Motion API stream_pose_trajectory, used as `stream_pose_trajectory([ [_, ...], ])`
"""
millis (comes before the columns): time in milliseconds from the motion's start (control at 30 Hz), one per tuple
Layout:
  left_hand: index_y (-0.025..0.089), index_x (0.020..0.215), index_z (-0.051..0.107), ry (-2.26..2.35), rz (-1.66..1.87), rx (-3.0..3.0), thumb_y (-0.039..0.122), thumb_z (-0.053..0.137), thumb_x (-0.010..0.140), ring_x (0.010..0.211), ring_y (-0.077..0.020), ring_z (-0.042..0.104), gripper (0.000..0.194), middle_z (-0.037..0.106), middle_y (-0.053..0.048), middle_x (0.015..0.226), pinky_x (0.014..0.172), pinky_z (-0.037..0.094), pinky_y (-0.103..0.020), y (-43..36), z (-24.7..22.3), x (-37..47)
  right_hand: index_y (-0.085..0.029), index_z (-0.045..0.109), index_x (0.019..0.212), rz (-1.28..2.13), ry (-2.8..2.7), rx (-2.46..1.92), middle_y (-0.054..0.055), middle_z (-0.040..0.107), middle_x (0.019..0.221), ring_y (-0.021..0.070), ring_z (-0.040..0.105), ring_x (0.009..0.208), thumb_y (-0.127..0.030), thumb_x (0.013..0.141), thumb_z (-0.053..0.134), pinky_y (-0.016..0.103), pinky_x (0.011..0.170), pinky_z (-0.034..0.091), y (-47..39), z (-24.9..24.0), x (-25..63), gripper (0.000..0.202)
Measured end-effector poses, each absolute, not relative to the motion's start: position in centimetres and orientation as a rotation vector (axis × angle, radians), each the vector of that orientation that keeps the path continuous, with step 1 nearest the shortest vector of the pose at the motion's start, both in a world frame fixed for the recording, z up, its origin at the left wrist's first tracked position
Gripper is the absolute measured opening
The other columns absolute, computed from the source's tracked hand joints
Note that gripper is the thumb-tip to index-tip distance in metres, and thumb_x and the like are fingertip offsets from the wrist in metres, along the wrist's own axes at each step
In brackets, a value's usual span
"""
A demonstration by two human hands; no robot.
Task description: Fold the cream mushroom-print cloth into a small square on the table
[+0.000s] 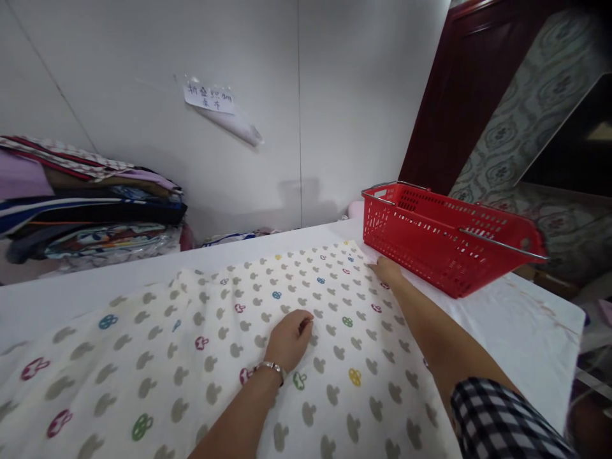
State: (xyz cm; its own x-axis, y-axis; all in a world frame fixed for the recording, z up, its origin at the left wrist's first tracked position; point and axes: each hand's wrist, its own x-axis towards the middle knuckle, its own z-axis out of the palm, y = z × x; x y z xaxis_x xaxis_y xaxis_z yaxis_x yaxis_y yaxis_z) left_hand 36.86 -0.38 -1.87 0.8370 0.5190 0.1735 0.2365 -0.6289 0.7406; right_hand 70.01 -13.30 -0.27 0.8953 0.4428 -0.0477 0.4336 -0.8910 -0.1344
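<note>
A wide white cloth printed with grey and coloured mushrooms (287, 280) lies spread over the table, slightly rumpled at the left. Over its middle is my left hand (289, 339), with a bracelet at the wrist. Its fingers are curled in, thumb near the fingertips, and I see nothing between them. My right hand (388, 273) reaches to the cloth's right edge near the far corner. The fingers there are bent onto that edge and look closed on it, partly hidden by the hand itself.
A red plastic basket (421, 236) with metal handles stands at the right, close to my right hand. Stacked folded clothes (95, 204) rise at the back left. A white tabletop (516, 344) runs along a pale wall (239, 178) bearing a paper note (209, 95).
</note>
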Motion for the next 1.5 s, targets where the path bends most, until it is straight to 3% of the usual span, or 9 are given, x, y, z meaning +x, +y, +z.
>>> stream_pose_trajectory([
  [300, 0.021, 0.089, 0.059, 0.554, 0.450, 2.213, 0.021, 0.045, 0.077, 0.074, -0.0145, 0.058, 0.018, 0.063, 0.000, 0.081, 0.071, 0.046, -0.027, 0.2, -2.2, 37.3, -0.015, 0.057, 0.103, 0.065, -0.619, -2.872, 0.014, 0.063, 0.105, 0.0237, 0.060, 0.097, -0.044, 0.082, 0.053, 0.029, 0.074, 0.044, -12.2, -1.0, 70.4, 0.036],
  [433, 0.021, 0.088, 0.061, 0.546, 0.244, 2.261, 0.022, 0.048, 0.075, 0.072, -0.0147, 0.058, 0.019, 0.064, 0.000, 0.081, 0.068, 0.046, -0.026, 0.8, -0.8, 37.9, -0.014, 0.055, 0.109, 0.040, -0.657, -2.847, 0.015, 0.062, 0.108, 0.0249, 0.060, 0.098, -0.046, 0.081, 0.054, 0.030, 0.075, 0.045, -11.7, -1.1, 70.4, 0.043],
  [567, 0.021, 0.087, 0.063, 0.551, 0.103, 2.384, 0.026, 0.048, 0.076, 0.075, -0.0166, 0.060, 0.019, 0.066, -0.002, 0.082, 0.071, 0.047, -0.028, 1.2, 0.7, 38.6, -0.014, 0.058, 0.104, -0.022, -0.680, -2.840, 0.014, 0.063, 0.104, 0.0226, 0.061, 0.096, -0.037, 0.086, 0.048, 0.029, 0.077, 0.045, -11.9, -0.7, 71.0, 0.031],
  [667, 0.019, 0.092, 0.063, 0.536, 0.227, 2.542, 0.024, 0.047, 0.078, 0.090, -0.0187, 0.059, 0.022, 0.065, -0.005, 0.097, 0.083, 0.046, -0.032, 1.7, 0.4, 38.7, -0.013, 0.056, 0.110, -0.097, -0.650, -2.856, 0.016, 0.064, 0.103, 0.0235, 0.061, 0.097, -0.028, 0.090, 0.040, 0.031, 0.080, 0.045, -13.3, -0.5, 71.8, 0.030],
  [767, 0.020, 0.107, 0.060, 0.472, 0.344, 2.694, 0.028, 0.047, 0.081, 0.114, -0.0212, 0.050, 0.030, 0.057, -0.007, 0.122, 0.100, 0.037, -0.037, 2.6, -1.1, 38.2, -0.011, 0.055, 0.113, -0.127, -0.651, -2.887, 0.018, 0.063, 0.103, 0.0270, 0.060, 0.099, -0.025, 0.090, 0.041, 0.035, 0.081, 0.045, -14.4, -0.9, 72.5, 0.030],
  [967, 0.023, 0.132, 0.043, 0.526, 0.296, 2.868, 0.047, 0.037, 0.088, 0.133, -0.0260, 0.027, 0.051, 0.037, -0.006, 0.143, 0.109, 0.019, -0.050, 4.1, -3.9, 37.3, -0.009, 0.056, 0.111, -0.117, -0.689, -2.940, 0.020, 0.064, 0.100, 0.0288, 0.062, 0.095, -0.027, 0.091, 0.039, 0.037, 0.078, 0.047, -14.3, -1.6, 73.1, 0.032],
  [1267, 0.023, 0.133, 0.043, 0.503, 0.328, 2.907, 0.048, 0.033, 0.089, 0.133, -0.0263, 0.028, 0.052, 0.036, -0.007, 0.143, 0.109, 0.018, -0.050, 3.9, -4.3, 37.6, -0.008, 0.058, 0.110, -0.090, -0.745, -2.953, 0.021, 0.065, 0.097, 0.0291, 0.062, 0.095, -0.026, 0.091, 0.039, 0.039, 0.079, 0.046, -13.7, -1.3, 73.6, 0.032],
  [1500, 0.024, 0.134, 0.041, 0.507, 0.312, 2.853, 0.050, 0.031, 0.089, 0.134, -0.0261, 0.026, 0.053, 0.035, -0.005, 0.144, 0.110, 0.017, -0.050, 4.1, -4.4, 37.6, -0.010, 0.065, 0.099, 0.016, -0.653, -2.953, 0.020, 0.066, 0.092, 0.0295, 0.064, 0.092, -0.044, 0.086, 0.048, 0.036, 0.073, 0.048, -16.3, -0.3, 72.8, 0.040],
])
